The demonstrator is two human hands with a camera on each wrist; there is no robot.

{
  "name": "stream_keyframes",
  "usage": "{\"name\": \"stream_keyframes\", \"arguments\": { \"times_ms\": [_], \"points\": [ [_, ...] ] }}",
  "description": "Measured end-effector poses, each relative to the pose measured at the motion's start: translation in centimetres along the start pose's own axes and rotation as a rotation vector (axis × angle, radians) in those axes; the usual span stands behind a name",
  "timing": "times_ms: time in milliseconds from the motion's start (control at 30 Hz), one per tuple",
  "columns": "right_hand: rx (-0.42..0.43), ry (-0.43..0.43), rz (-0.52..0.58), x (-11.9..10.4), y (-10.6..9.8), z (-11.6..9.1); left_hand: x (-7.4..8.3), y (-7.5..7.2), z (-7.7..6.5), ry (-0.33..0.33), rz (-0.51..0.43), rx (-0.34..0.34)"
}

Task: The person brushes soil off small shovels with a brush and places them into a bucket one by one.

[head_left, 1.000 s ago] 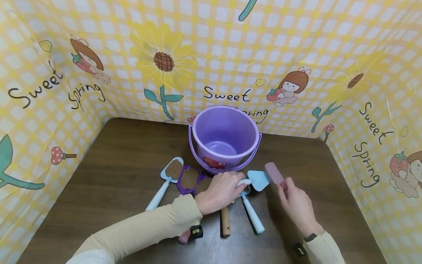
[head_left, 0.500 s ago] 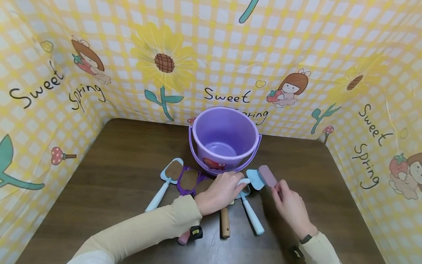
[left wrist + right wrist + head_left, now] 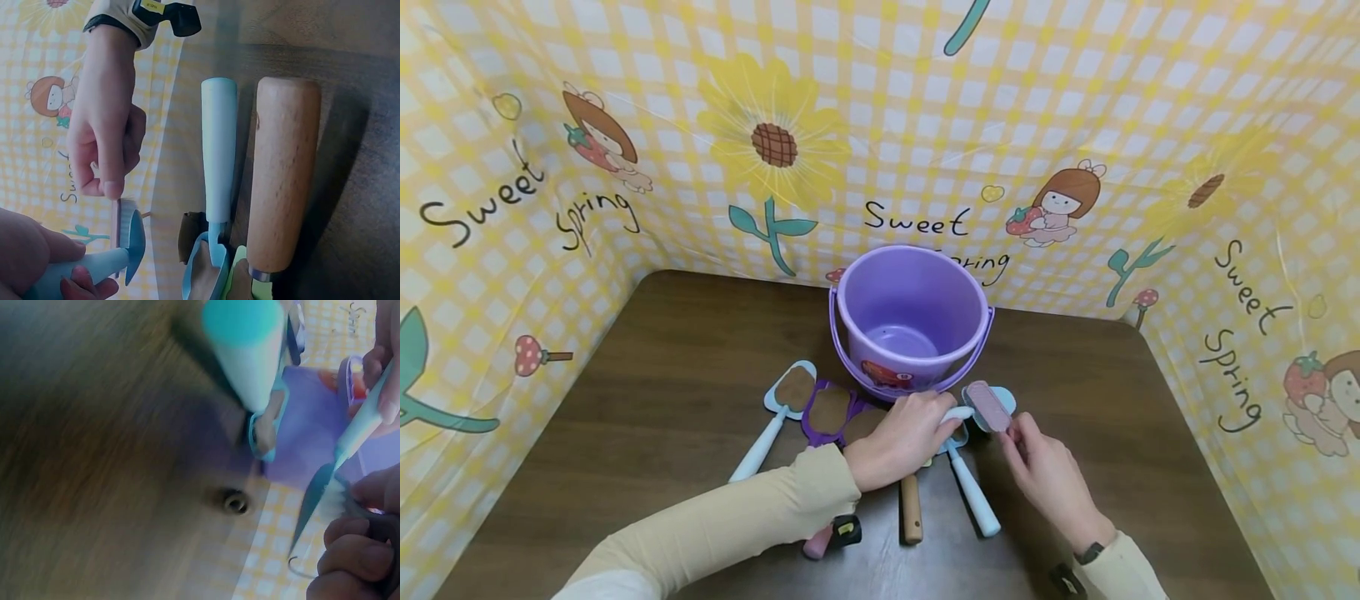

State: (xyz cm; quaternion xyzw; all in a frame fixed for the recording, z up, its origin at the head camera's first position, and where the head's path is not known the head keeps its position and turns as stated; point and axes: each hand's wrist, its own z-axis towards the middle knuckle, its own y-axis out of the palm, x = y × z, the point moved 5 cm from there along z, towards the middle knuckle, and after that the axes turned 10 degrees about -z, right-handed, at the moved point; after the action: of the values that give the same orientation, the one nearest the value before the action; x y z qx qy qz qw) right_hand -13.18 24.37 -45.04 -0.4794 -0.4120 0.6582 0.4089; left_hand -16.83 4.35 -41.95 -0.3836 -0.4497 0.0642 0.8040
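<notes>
While the left hand [image 3: 898, 442] covers most of the handle of a light-blue spade [image 3: 1006, 400], the spade's smooth blade lies partly behind a pink brush [image 3: 987, 406] in the head view. Left-hand grip: fingers curled round the spade handle. Right hand [image 3: 1051, 475]: brush end pinched between thumb and fingers. Spade and brush: in front of the bucket's right side, well in from the near edge of the table [image 3: 700, 333]. Bucket [image 3: 912, 287]: purple, smooth, round-mouthed, upright near the middle of the far edge; loop handle lowered across the front, red sticker partly behind it. Light-blue tool [image 3: 757, 450], toward the table's left edge: slim handle, rounded head with a brown patch, cut-out or backing uncertain. Purple tool [image 3: 807, 421]: just beside it, handle hidden by the left sleeve [image 3: 737, 517]. Pink handle [image 3: 817, 542]: toward the near edge, remainder under the sleeve. Wooden handle [image 3: 912, 508]: head mostly obscured by the left hand; left wrist view adds grain, a metal collar [image 3: 259, 275] and a green part [image 3: 262, 290]. Pale-blue handle [image 3: 975, 493]: tapered, right of the wooden one. Both wrist views show the brush's pale bristles [image 3: 127, 215] at the blade, unseen from the head; the right wrist view is blurred, with a small dark ring [image 3: 236, 502], unidentifiable.
</notes>
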Motion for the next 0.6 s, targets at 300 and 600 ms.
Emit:
{"name": "stream_keyframes", "arguments": {
  "times_ms": [300, 600],
  "points": [
    [0.095, 0.046, -0.056, 2.1, -0.7, 0.3, -0.2, -0.2, 0.0, 0.009, -0.041, 0.007],
    [0.035, -0.057, 0.049, -0.1, -0.5, 0.5, -0.1, 0.2, 0.0, -0.003, -0.009, -0.012]
  ]
}}
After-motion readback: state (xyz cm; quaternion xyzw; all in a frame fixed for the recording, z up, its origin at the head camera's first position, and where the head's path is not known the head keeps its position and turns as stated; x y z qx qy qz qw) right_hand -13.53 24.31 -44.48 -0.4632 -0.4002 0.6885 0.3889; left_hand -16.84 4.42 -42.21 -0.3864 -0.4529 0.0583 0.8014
